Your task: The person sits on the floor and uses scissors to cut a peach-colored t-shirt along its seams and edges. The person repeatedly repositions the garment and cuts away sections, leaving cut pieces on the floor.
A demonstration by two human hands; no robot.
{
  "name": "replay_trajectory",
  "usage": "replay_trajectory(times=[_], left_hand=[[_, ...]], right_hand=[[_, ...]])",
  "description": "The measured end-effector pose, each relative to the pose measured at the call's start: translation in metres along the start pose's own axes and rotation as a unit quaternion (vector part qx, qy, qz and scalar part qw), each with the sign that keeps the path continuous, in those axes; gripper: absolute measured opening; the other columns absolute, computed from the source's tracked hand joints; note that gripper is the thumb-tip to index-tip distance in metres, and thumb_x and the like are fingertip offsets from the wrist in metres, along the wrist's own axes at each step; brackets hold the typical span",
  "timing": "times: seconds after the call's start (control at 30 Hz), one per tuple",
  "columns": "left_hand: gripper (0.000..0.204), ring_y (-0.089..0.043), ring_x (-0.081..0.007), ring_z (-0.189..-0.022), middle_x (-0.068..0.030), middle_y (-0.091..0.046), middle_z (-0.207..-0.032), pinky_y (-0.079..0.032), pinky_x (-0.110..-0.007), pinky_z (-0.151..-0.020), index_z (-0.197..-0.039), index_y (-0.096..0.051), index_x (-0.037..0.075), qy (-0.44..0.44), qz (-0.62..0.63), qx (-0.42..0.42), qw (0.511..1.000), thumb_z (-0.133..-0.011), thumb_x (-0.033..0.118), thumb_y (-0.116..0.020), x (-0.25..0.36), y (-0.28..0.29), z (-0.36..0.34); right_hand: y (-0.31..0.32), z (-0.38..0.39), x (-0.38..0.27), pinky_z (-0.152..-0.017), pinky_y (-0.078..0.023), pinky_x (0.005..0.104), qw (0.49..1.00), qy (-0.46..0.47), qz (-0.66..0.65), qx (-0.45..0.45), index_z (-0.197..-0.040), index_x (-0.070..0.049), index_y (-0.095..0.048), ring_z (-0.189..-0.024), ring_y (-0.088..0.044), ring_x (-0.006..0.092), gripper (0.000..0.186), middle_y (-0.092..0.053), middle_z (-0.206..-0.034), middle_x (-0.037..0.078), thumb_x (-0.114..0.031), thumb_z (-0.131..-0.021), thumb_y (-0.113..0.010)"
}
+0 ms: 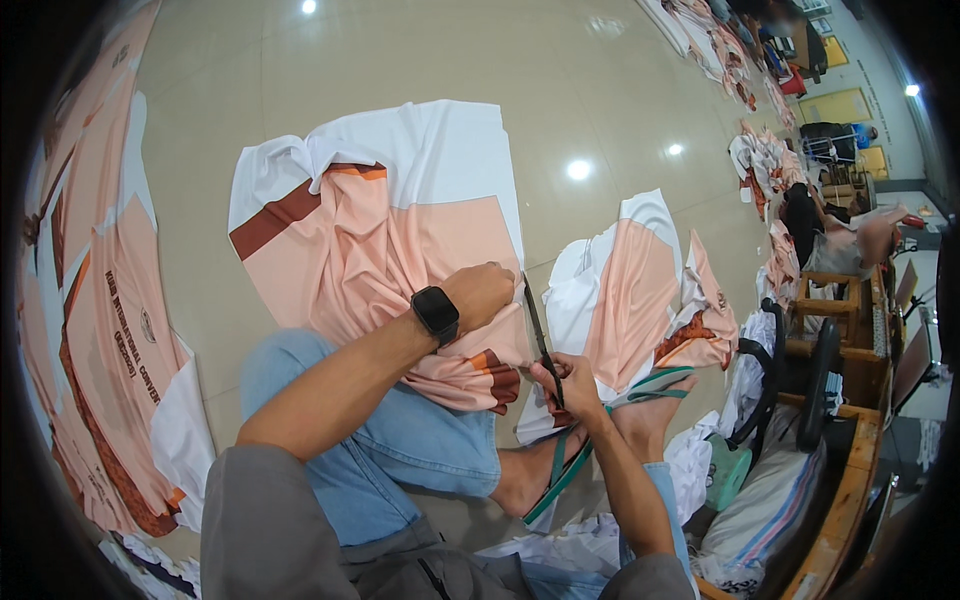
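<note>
Peach and white printed fabric [440, 240] with brown and orange bands lies bunched on the floor and over my bent leg. My left hand [480, 293], a black watch on its wrist, is closed on the fabric near its right edge. My right hand [568, 382] grips a pair of long dark scissors [536, 320] by the handles. The blades point away from me along the fabric's right edge, close beside my left fingers. How far they are apart is hard to make out. A second peach and white piece [632, 285] lies just right of the scissors.
A long spread of similar printed fabric [115, 300] covers the floor at left. My sandalled feet [650, 405] are below the second piece. On the right are a wooden frame [840, 500], a striped white sack [765, 505], a green object [728, 472] and more cloth heaps [765, 160].
</note>
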State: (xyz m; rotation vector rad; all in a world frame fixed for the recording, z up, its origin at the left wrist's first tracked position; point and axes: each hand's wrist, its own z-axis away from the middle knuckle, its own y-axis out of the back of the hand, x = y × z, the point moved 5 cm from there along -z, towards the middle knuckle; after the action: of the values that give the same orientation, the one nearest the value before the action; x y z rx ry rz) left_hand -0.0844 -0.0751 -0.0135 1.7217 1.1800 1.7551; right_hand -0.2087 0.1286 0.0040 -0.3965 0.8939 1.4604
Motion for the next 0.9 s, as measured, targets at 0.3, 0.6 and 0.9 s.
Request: replay_trajectory(times=[0.3,0.6,0.9], left_hand=[[0.013,-0.073,-0.0381,-0.093,-0.0210,-0.074,-0.090,-0.061,-0.046,-0.081,-0.086,-0.073,-0.001,-0.006,-0.004,0.001,1.000,-0.087,0.007,-0.064,-0.003,-0.007,-0.003],[0.013,-0.068,-0.0310,-0.099,-0.0080,-0.072,-0.093,-0.059,-0.042,-0.086,-0.091,-0.076,0.006,0.053,-0.032,-0.059,0.996,-0.085,0.006,-0.064,-0.003,-0.006,-0.002],[0.012,-0.073,-0.0380,-0.091,-0.0215,-0.073,-0.087,-0.061,-0.046,-0.079,-0.084,-0.074,0.001,0.014,0.001,-0.009,1.000,-0.088,0.008,-0.065,-0.004,-0.003,-0.002]], right_hand=[[0.011,-0.005,0.006,-0.038,-0.037,0.0263,1.000,-0.010,-0.023,0.002,-0.097,0.005,-0.069,-0.041,-0.050,0.0094,0.052,-0.054,-0.055,0.001,-0.047,-0.097,-0.076],[0.003,-0.003,-0.007,-0.038,-0.035,0.0274,1.000,0.004,0.013,0.006,-0.097,0.005,-0.069,-0.040,-0.049,0.0093,0.052,-0.052,-0.054,0.000,-0.046,-0.097,-0.076],[0.009,-0.015,-0.006,-0.038,-0.036,0.0275,0.999,0.013,0.036,-0.002,-0.092,0.003,-0.068,-0.040,-0.050,0.0099,0.053,-0.054,-0.055,0.000,-0.049,-0.096,-0.076]])
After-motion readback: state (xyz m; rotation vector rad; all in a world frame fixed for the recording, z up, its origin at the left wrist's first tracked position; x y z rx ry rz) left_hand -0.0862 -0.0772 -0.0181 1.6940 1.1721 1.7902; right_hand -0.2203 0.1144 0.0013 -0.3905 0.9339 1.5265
